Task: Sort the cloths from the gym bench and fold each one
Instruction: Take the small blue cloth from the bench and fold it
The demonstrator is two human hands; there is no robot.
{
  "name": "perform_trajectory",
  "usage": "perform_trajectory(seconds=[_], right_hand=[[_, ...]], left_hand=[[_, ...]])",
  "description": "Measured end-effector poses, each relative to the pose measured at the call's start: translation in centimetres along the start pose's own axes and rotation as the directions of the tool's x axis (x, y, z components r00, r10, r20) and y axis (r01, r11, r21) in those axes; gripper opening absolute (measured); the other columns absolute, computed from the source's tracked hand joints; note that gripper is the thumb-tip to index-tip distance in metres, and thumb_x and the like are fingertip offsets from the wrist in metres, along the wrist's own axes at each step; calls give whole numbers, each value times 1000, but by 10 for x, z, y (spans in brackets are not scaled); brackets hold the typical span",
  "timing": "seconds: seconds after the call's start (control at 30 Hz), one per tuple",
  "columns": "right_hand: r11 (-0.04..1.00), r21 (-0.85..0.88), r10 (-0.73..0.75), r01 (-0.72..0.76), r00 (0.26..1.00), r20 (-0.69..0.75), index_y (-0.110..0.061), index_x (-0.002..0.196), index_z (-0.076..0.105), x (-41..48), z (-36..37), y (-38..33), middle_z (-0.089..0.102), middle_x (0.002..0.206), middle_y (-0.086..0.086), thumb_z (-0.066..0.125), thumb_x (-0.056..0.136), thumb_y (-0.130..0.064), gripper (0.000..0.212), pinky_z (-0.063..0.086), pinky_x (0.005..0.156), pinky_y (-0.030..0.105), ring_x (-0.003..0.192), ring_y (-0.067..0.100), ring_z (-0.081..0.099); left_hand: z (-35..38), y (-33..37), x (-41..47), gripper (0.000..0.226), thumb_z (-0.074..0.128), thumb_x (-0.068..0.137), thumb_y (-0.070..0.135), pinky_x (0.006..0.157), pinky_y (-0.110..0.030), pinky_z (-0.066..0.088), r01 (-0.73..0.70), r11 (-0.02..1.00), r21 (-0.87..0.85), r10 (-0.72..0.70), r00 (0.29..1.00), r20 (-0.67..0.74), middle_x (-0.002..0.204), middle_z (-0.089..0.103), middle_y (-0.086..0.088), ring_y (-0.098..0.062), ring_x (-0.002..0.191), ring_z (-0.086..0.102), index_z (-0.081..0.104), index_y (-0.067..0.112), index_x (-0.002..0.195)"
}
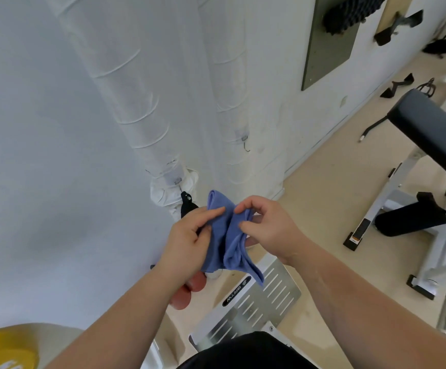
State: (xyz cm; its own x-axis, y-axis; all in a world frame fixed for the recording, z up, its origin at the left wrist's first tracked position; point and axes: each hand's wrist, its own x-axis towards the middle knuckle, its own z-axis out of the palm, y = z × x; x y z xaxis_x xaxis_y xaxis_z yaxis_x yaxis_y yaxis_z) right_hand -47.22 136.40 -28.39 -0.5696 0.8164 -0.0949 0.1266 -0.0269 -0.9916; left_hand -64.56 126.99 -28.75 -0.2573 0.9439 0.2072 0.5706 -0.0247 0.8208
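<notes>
Mid-air out front, crumpled cloth [225,235], left hand [187,242] gripping its 9 o'clock side, right hand [268,229] pinching its 3 o'clock side

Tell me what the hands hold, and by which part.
One small blue fabric cloth: left hand grips its left side, right hand pinches its bunched right edge.

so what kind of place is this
Most likely a gym: a padded black bench on a white frame, black cable handles on the floor by the wall, and a machine's slotted metal footplate. The left hand and right hand grip a blue cloth.
</notes>
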Motion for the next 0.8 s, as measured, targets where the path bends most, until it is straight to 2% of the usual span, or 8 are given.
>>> perform_trajectory(seconds=[0.13,0.3,0.43,0.5,0.57,0.63,0.67,0.8], right_hand=[[990,133,62,-53,996,-63,-11,103,64,0,12,-9,62,99,16,59,90,8,23,61,60,34,74,24,72],[955,285,124,-80,982,-141,-7,104,64,0,26,-8,65,93,13,63,93,4,16,63,67,38,76,22,72],[897,432,154,-94,982,-106,-3,113,62,3,27,-16,65,101,14,57,96,4,19,63,72,34,83,21,73],[918,391,112,-70,990,-83,-12,115,63,4,23,-17,66,101,11,52,94,7,31,61,79,32,86,17,71],[994,99,-40,54,990,-132,-27,121,61,5,17,-13,64,107,3,59,91,1,41,54,86,28,93,12,65],[948,-261,-217,180,969,-119,-40,130,54,5,7,-9,57,121,-8,72,85,-21,52,43,96,22,112,7,55],[918,-330,-257,222,964,-65,-44,136,49,5,1,-9,54,127,-13,74,84,-31,60,41,101,21,120,5,52],[977,-74,-179,199,960,215,-51,148,30,0,-12,-22,66,128,-7,64,98,-20,68,53,99,28,115,10,66]], left_hand=[[4,3,-7,57,51,97,-7,93,-13,50,36,998,-57,-34,999,35,116,68,23,3,109,65,66,43,119],[9,16,-15,44,77,88,15,91,-17,53,82,989,-125,-83,997,-3,110,71,28,4,106,67,68,40,123],[10,23,-12,59,75,81,2,84,-8,49,67,993,-102,-70,997,-28,106,70,30,4,103,66,66,41,124],[6,23,-6,59,63,83,-9,81,-11,50,122,972,-201,-130,991,-28,109,74,19,0,103,69,70,30,126],[1,25,-1,60,55,84,-15,82,-17,52,165,948,-272,-174,985,-8,109,77,13,-3,102,70,73,28,123],[-7,26,4,56,54,87,-14,87,-26,55,203,918,-340,-195,979,58,110,78,7,-11,104,71,74,26,120],[-11,27,7,51,55,90,-14,90,-29,56,221,895,-387,-197,975,101,112,77,4,-15,106,72,73,23,120],[-26,29,16,44,53,96,-12,92,-36,58,327,772,-545,-202,940,276,115,75,-12,-28,106,72,62,14,130]])
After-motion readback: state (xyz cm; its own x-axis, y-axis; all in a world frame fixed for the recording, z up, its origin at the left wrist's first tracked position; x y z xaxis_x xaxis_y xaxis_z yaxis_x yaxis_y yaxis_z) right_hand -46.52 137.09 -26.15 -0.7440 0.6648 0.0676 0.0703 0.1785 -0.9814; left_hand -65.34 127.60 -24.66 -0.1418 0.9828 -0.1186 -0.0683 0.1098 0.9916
